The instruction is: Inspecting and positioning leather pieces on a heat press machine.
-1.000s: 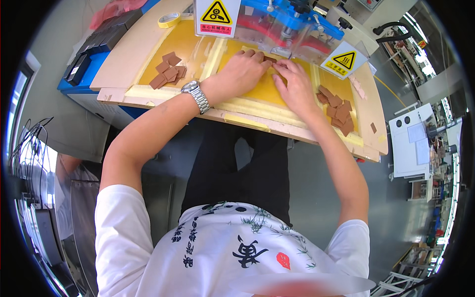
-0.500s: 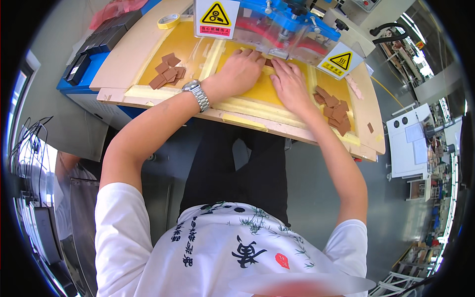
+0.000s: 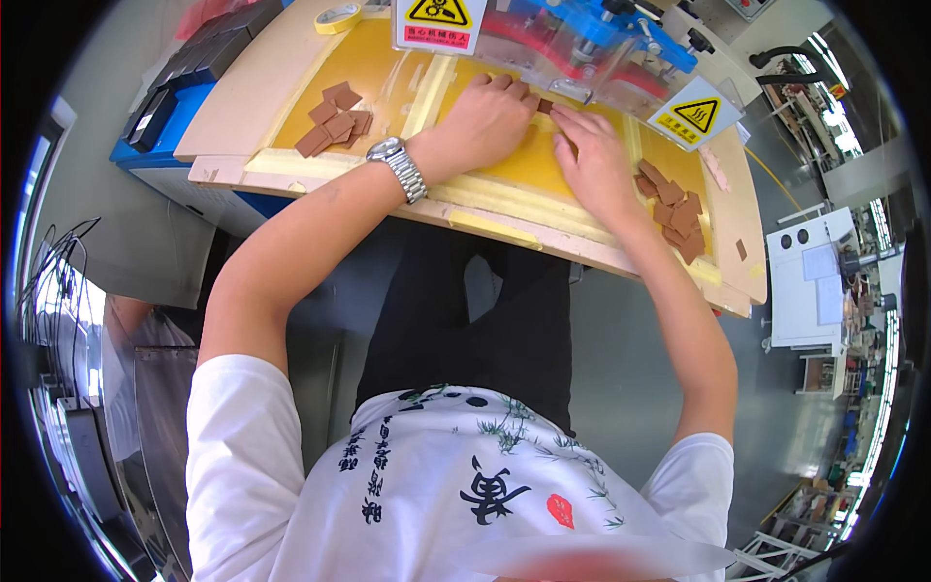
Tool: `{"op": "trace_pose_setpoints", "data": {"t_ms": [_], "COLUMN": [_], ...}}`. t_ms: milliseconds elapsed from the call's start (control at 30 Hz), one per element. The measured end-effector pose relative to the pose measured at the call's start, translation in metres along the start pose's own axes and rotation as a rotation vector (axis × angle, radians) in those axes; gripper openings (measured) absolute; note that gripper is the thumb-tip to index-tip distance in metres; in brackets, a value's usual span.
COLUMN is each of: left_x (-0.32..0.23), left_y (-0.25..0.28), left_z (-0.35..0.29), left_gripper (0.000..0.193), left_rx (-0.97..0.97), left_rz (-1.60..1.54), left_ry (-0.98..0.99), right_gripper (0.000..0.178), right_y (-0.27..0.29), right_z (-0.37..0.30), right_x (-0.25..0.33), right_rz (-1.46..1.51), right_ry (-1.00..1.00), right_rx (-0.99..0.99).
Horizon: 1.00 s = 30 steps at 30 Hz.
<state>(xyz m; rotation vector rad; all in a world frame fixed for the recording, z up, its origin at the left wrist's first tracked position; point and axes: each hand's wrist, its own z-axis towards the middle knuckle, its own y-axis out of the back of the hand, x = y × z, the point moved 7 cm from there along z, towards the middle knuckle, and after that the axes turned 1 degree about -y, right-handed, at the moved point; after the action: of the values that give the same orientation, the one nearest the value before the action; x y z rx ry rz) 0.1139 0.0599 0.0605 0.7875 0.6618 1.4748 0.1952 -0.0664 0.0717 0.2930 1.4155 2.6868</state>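
My left hand [image 3: 483, 124] curls, grip unclear; my open right hand [image 3: 598, 163] stays beside the far brown piece [image 3: 545, 106]; handling seems unfinished.

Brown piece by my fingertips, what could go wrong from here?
Your left hand and right hand are close to the blue machine; its gear sign and heat sign suggest possible pinching or burns. The brown piece might shift if nudged unevenly. Your right forearm could brush the loose right pile.
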Motion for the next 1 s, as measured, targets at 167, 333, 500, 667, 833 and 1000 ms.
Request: {"op": "trace_pose_setpoints", "data": {"t_ms": [167,333,500,667,833,1000], "left_x": [0.007,0.0,0.045,0.113,0.125,0.126], "left_y": [-0.003,0.033,0.132,0.151,0.129,0.127], "left_z": [-0.001,-0.026,-0.114,-0.15,-0.155,-0.151], "left_gripper": [0.039,0.036,0.019,0.025,0.025,0.021], "left_rx": [0.001,-0.035,-0.22,-0.099,0.024,-0.03], "left_rz": [0.005,-0.189,-0.2,0.029,0.075,0.093], "left_ry": [0.017,0.035,0.384,0.639,0.688,0.684], "right_gripper": [0.035,0.03,0.022,0.018,0.018,0.017], "right_y": [-0.003,0.022,0.037,0.029,0.034,0.031], "right_z": [0.004,-0.017,-0.053,-0.056,-0.061,-0.064], "right_x": [0.006,0.022,0.056,0.053,0.057,0.054], "right_rz": [-0.008,0.046,0.664,0.886,0.822,0.855], "right_ry": [0.04,0.046,-0.327,-0.355,-0.339,-0.347], "right_rx": [0.004,-0.109,0.041,0.011,-0.038,-0.055]}}
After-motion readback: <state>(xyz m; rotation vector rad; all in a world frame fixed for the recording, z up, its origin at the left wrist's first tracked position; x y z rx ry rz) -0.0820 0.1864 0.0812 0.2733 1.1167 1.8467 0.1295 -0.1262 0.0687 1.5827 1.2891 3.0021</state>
